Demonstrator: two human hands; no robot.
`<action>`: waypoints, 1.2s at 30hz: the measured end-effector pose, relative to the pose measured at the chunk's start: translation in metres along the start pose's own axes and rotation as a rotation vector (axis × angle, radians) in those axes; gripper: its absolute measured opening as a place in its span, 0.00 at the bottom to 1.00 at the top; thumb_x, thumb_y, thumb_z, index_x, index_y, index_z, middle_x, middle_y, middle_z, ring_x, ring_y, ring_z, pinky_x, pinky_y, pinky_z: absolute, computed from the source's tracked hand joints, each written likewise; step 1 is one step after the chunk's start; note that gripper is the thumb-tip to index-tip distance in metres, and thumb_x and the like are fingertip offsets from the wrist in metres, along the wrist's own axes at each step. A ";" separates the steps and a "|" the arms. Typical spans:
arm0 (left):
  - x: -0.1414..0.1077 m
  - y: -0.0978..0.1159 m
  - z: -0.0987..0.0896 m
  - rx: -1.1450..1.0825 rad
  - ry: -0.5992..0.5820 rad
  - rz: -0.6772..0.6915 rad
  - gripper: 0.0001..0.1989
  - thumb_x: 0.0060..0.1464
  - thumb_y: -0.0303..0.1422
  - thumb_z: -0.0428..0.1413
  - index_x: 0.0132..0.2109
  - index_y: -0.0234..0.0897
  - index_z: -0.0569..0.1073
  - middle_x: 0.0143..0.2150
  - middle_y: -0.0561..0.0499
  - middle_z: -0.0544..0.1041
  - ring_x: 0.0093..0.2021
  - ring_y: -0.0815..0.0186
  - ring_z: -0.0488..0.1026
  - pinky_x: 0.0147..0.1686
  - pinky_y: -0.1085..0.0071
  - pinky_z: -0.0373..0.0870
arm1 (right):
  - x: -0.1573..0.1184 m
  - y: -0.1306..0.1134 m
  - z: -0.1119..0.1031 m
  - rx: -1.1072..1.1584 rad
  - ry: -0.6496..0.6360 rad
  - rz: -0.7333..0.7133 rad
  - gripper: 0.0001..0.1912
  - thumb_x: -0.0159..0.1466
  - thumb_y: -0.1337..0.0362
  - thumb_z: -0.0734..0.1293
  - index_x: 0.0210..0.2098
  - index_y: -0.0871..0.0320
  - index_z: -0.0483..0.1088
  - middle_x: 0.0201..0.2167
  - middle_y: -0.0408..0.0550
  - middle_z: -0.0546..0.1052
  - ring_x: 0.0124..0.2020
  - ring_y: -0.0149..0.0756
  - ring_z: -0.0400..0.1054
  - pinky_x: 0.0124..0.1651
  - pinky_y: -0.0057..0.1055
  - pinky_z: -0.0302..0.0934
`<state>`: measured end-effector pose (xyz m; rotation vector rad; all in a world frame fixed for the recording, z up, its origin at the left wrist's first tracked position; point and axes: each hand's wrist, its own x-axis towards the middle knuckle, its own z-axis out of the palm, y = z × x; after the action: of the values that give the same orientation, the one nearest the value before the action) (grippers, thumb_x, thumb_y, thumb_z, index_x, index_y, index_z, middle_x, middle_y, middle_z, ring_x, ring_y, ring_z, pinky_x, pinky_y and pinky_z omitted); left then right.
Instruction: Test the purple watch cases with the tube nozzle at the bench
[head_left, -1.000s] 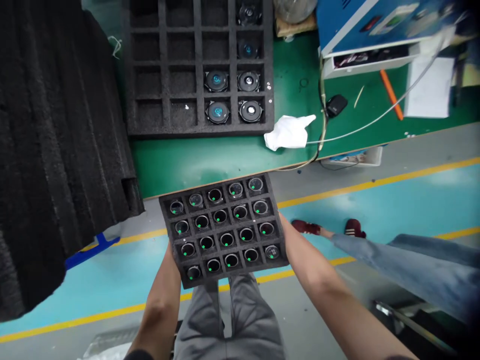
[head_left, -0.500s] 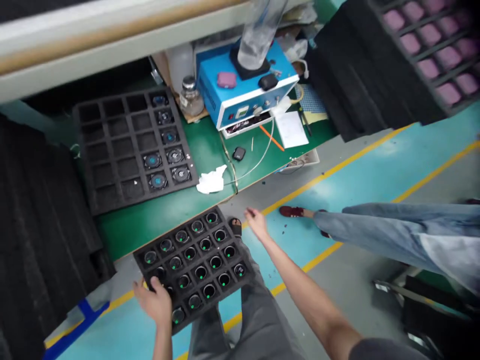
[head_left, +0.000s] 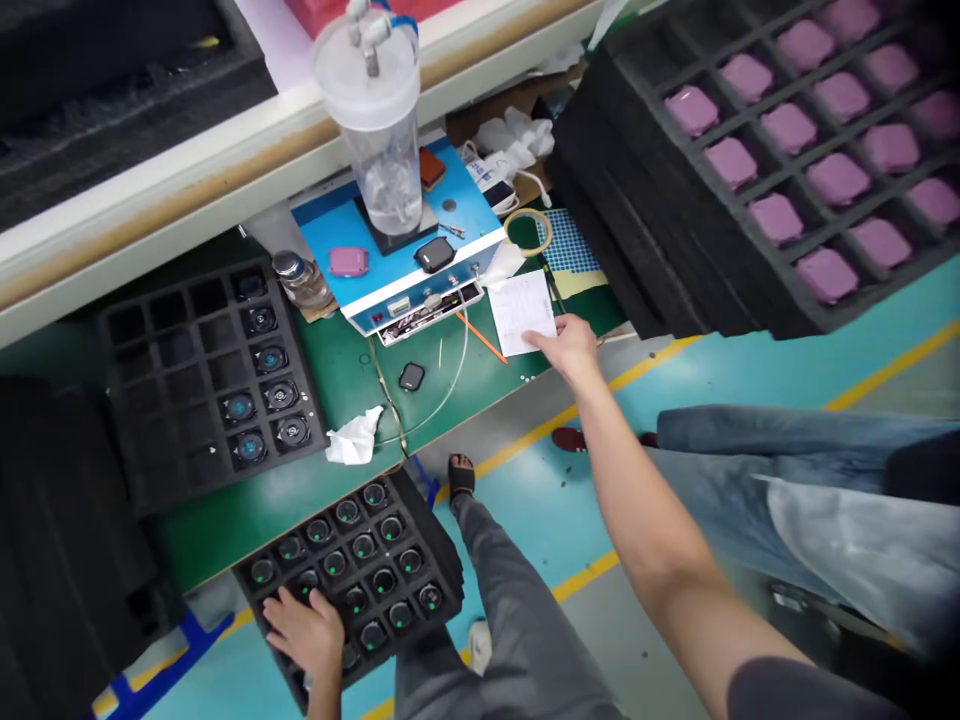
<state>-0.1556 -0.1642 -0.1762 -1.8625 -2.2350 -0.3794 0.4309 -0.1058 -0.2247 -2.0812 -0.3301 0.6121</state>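
Note:
My left hand (head_left: pixel 306 632) lies with its fingers spread on the black foam tray (head_left: pixel 421 520) of round watch parts, over its left side. At the front edge of the green table my right hand (head_left: pixel 568 348) pinches the lower right corner of a white paper (head_left: pixel 523 312), thumb on top. The paper lies beside an orange stick (head_left: pixel 481 338) and a blue machine (head_left: pixel 300 218). On that machine stand a clear plastic cup (head_left: pixel 390 170), a pink case (head_left: pixel 349 262) and a black watch case (head_left: pixel 435 254).
A partly filled foam tray (head_left: pixel 180 320) and a crumpled tissue (head_left: pixel 355 437) are on the table (head_left: pixel 225 535). Stacked foam trays with pink cases (head_left: pixel 780 218) rise at the right, more black foam (head_left: pixel 67 520) at the left. A person in jeans (head_left: pixel 750 440) stands at the right.
My right hand has moved forward from above the floor to the paper and closed on its corner. My left hand has flattened onto the watch tray. The view has shifted.

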 end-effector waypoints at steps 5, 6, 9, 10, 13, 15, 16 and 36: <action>-0.009 0.008 -0.013 -0.029 0.001 0.096 0.33 0.68 0.42 0.45 0.73 0.27 0.55 0.72 0.16 0.57 0.73 0.22 0.54 0.57 0.18 0.60 | -0.019 0.024 -0.039 0.362 -0.002 -0.106 0.20 0.59 0.50 0.70 0.44 0.57 0.73 0.37 0.50 0.80 0.35 0.43 0.75 0.36 0.38 0.71; -0.012 0.012 -0.015 -0.042 0.017 0.134 0.33 0.68 0.40 0.46 0.73 0.28 0.55 0.71 0.16 0.58 0.72 0.21 0.54 0.55 0.17 0.60 | -0.023 0.027 -0.047 0.408 -0.058 -0.140 0.20 0.58 0.50 0.71 0.44 0.56 0.74 0.36 0.49 0.80 0.34 0.42 0.75 0.33 0.37 0.70; -0.021 0.033 -0.016 -0.104 0.082 0.306 0.31 0.67 0.36 0.49 0.72 0.29 0.55 0.68 0.19 0.63 0.72 0.25 0.58 0.56 0.18 0.61 | -0.034 0.021 -0.054 0.316 -0.346 -0.279 0.17 0.58 0.53 0.73 0.42 0.56 0.77 0.36 0.48 0.82 0.34 0.43 0.75 0.35 0.37 0.70; -0.025 0.045 -0.015 -0.134 0.097 0.381 0.30 0.67 0.34 0.50 0.71 0.30 0.57 0.67 0.21 0.65 0.71 0.29 0.60 0.58 0.21 0.63 | -0.037 0.014 -0.049 0.243 -0.431 -0.341 0.15 0.58 0.55 0.72 0.41 0.56 0.78 0.37 0.49 0.83 0.36 0.43 0.76 0.38 0.38 0.70; -0.036 0.096 -0.006 -0.248 0.122 0.621 0.26 0.65 0.29 0.54 0.68 0.35 0.61 0.59 0.30 0.72 0.67 0.41 0.68 0.59 0.36 0.72 | -0.044 -0.015 -0.021 0.020 -0.577 -0.509 0.10 0.60 0.63 0.70 0.40 0.56 0.80 0.43 0.50 0.84 0.43 0.46 0.78 0.49 0.42 0.70; -0.040 0.139 0.001 -0.332 0.116 0.783 0.23 0.64 0.28 0.55 0.64 0.37 0.65 0.54 0.37 0.76 0.61 0.49 0.74 0.56 0.47 0.76 | -0.043 -0.030 -0.006 -0.085 -0.539 -0.567 0.11 0.61 0.64 0.71 0.44 0.54 0.80 0.46 0.49 0.84 0.45 0.46 0.78 0.51 0.44 0.69; -0.041 0.162 0.005 -0.369 0.096 0.861 0.21 0.64 0.27 0.55 0.62 0.38 0.66 0.52 0.39 0.77 0.58 0.52 0.76 0.55 0.52 0.76 | -0.039 -0.034 -0.002 -0.110 -0.467 -0.575 0.12 0.62 0.63 0.71 0.46 0.54 0.79 0.47 0.49 0.84 0.44 0.46 0.78 0.51 0.44 0.69; -0.055 0.298 -0.040 -0.303 -0.346 1.026 0.19 0.73 0.34 0.46 0.64 0.31 0.69 0.54 0.37 0.78 0.57 0.54 0.75 0.50 0.59 0.73 | -0.135 0.011 -0.099 -0.019 -1.040 -0.216 0.24 0.57 0.40 0.74 0.39 0.54 0.77 0.28 0.48 0.79 0.25 0.37 0.70 0.29 0.34 0.65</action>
<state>0.1470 -0.1783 -0.1367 -3.0770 -1.0902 -0.2085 0.3712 -0.2428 -0.1485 -1.5456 -1.1189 1.5169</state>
